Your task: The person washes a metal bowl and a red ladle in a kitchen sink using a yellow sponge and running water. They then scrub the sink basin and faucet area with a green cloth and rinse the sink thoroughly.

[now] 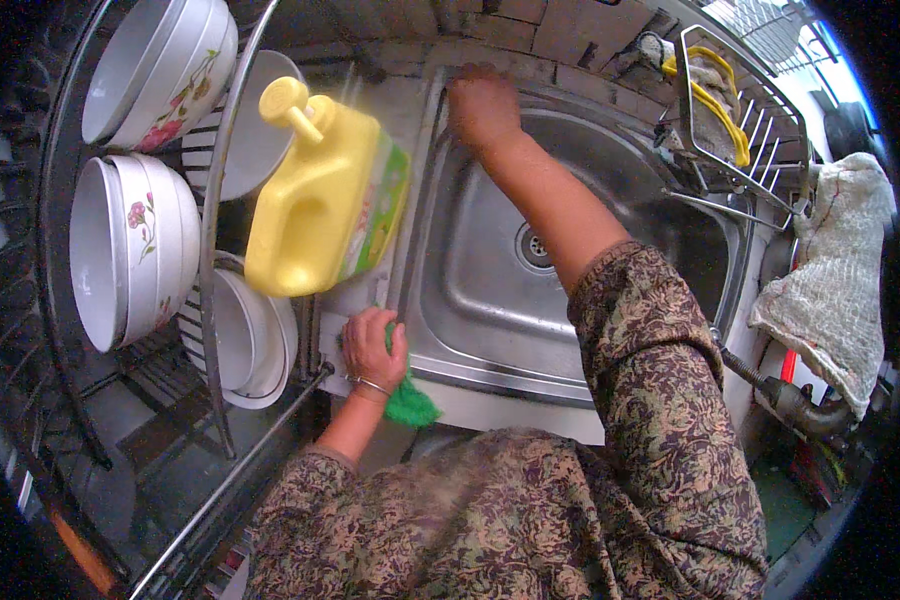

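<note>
Bent fingers of my left hand hold a green cloth against the counter at the sink's near left corner. Part of the cloth hangs below the palm. My right hand is blurred at the far left corner of the stainless steel sink. Its fingers are turned from view, so whether it holds anything is unclear. The right forearm crosses over the basin, just right of the drain. A yellow plastic jug with a pump top stands on the counter between the sink and the dish rack.
On the left, a metal dish rack holds stacked floral bowls and white dishes. A wire basket with a yellow-edged cloth hangs at the far right. Below it drapes a whitish mesh cloth.
</note>
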`<state>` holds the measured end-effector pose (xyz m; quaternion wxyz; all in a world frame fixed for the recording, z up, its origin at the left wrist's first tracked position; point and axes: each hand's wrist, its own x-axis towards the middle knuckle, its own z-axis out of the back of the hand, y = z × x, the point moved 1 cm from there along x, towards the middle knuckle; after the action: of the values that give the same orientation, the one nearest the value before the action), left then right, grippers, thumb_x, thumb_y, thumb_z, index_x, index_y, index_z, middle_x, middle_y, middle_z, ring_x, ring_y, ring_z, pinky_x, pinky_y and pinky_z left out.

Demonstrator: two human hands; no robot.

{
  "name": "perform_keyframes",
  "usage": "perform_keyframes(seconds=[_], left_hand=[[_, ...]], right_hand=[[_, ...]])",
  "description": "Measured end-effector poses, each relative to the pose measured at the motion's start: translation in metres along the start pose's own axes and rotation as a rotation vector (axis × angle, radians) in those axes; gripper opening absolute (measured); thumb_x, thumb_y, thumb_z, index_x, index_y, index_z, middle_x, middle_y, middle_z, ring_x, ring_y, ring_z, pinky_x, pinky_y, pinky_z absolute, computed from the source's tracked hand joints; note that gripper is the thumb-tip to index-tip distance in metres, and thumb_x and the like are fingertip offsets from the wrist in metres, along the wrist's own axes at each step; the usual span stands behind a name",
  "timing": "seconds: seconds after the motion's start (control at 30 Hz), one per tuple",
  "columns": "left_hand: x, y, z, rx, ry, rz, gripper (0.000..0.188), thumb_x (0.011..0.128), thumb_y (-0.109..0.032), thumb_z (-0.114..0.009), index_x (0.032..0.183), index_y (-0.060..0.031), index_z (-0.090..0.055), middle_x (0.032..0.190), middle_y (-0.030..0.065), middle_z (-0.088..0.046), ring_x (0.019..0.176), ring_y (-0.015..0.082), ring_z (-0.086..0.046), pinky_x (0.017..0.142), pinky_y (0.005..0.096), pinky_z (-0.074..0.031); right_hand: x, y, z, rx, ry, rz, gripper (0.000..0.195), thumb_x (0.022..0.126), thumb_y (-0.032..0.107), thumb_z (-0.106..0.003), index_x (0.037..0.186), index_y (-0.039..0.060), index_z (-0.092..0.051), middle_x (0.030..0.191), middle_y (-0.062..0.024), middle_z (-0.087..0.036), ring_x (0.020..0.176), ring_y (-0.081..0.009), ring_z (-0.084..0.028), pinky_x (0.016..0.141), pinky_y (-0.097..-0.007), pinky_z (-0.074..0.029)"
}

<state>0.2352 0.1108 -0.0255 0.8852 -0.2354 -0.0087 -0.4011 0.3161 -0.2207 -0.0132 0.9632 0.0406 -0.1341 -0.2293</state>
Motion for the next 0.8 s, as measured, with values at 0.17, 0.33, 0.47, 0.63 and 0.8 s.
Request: perform_keyframes(seconds=[0.17, 0.33, 0.47, 0.63, 0.8], left_hand=[[0.001, 0.000, 0.001, -0.019, -0.018, 0.014, 0.025, 0.072, -0.013, -0.064, 0.095, -0.0101, -0.057, 0.097, 0.0101, -0.054, 0.091, 0.0299, -0.052, 0.078, 0.0417, -0.040], [0.001, 0.003, 0.000, -0.043, 0.027, 0.024, 0.023, 0.073, -0.014, -0.063, 0.095, -0.0098, -0.057, 0.097, 0.0106, -0.054, 0.090, 0.0303, -0.052, 0.077, 0.0417, -0.040], [-0.005, 0.002, 0.002, -0.045, 0.024, 0.027, 0.023, 0.073, -0.013, -0.062, 0.094, -0.0087, -0.057, 0.096, 0.0110, -0.054, 0.089, 0.0307, -0.052, 0.077, 0.0418, -0.040], [0.001, 0.001, 0.002, -0.064, 0.004, 0.020, 0.023, 0.072, -0.014, -0.063, 0.094, -0.0084, -0.057, 0.094, 0.0111, -0.054, 0.088, 0.0310, -0.052, 0.077, 0.0421, -0.041], [0.001, 0.004, 0.002, -0.064, 0.015, 0.029, 0.024, 0.072, -0.014, -0.064, 0.094, -0.0094, -0.057, 0.094, 0.0109, -0.054, 0.088, 0.0309, -0.052, 0.077, 0.0419, -0.041]], right_hand=[[-0.015, 0.002, -0.009, 0.233, 0.119, 0.160, 0.016, 0.065, 0.012, -0.062, 0.078, 0.0053, -0.064, 0.081, -0.0131, -0.061, 0.080, -0.0335, -0.058, 0.070, -0.0438, -0.048], [0.035, -0.021, -0.017, 0.250, -0.136, 0.110, 0.018, 0.066, 0.015, -0.060, 0.082, 0.0067, -0.064, 0.079, -0.0145, -0.062, 0.076, -0.0349, -0.060, 0.068, -0.0442, -0.048], [0.019, -0.002, -0.030, 0.050, 0.012, 0.245, 0.020, 0.063, 0.012, -0.058, 0.081, 0.0083, -0.065, 0.080, -0.0156, -0.061, 0.078, -0.0352, -0.059, 0.067, -0.0437, -0.049], [0.019, -0.002, -0.029, 0.093, 0.193, 0.190, 0.017, 0.061, 0.010, -0.058, 0.077, 0.0083, -0.065, 0.081, -0.0153, -0.061, 0.079, -0.0352, -0.058, 0.066, -0.0433, -0.049], [-0.006, 0.011, -0.036, 0.113, 0.089, 0.298, 0.011, 0.064, 0.007, -0.059, 0.073, 0.0082, -0.064, 0.078, -0.0142, -0.060, 0.076, -0.0347, -0.057, 0.066, -0.0433, -0.047]])
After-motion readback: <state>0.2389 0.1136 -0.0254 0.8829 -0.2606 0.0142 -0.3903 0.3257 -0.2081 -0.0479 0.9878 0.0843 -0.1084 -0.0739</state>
